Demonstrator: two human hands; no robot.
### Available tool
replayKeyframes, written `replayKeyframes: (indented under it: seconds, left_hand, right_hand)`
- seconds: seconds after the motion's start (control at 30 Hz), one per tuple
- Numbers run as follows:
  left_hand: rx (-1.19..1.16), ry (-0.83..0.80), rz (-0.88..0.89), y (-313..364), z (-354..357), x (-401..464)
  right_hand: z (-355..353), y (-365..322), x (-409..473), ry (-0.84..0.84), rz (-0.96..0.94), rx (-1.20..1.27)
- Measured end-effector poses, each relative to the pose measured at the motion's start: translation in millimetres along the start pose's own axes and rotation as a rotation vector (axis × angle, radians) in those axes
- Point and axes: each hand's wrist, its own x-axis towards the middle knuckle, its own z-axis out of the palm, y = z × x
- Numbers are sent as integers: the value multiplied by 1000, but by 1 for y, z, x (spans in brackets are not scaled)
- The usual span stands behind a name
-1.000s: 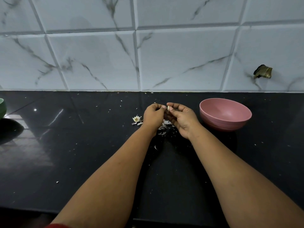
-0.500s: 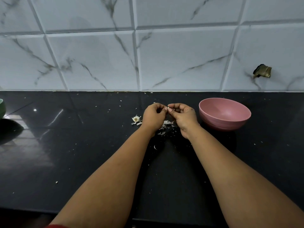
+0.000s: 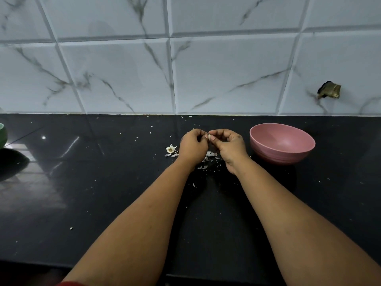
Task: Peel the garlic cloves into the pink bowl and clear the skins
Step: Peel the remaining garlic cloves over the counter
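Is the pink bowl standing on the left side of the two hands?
No, the pink bowl stands on the counter beside the right hand.

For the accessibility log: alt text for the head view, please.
Two bare hands, left hand and right hand, pinch a small pale garlic clove above a glossy black countertop strewn with papery white garlic skins; a round pink bowl sits right.

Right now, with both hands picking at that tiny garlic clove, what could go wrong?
The garlic clove is pinched between the left hand and right hand above the black counter, not over the pink bowl. If it slips, it would likely land among the loose skins rather than in the bowl. Skin flakes are also scattered widely, so some could be missed when clearing up.
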Motion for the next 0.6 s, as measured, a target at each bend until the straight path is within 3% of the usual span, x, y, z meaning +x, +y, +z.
replayKeyframes:
  seconds: [0.47,0.6]
  left_hand:
    - [-130,-12,-117,1,1,1]
    - [-48,-12,-100,1,2,0]
  right_hand:
    - [0,1,4,-39,73,135]
    - [1,1,3,-24,94,131]
